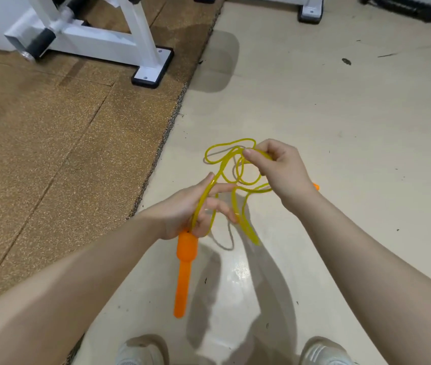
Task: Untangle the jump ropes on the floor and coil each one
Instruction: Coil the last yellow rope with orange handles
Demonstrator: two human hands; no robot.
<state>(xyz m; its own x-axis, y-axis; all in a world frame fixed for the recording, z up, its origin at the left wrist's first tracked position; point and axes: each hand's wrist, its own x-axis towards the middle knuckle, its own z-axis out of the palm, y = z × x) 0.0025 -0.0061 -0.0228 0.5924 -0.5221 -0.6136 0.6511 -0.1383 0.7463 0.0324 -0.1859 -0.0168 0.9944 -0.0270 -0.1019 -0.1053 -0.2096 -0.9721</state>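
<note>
One jump rope is in view, with a translucent yellow cord and orange handles. My left hand holds loops of the cord where it joins one orange handle, which hangs down below the hand. Up and to the right, my right hand pinches a tangled bunch of cord loops between thumb and fingers. A tip of the second orange handle shows behind my right wrist. Loose loops hang between the hands above the floor.
The beige floor lies under my hands. A brown speckled mat covers the left side, bearing a white gym machine frame with a black-edged foot. Another white frame foot stands at the top. My two shoes are at the bottom.
</note>
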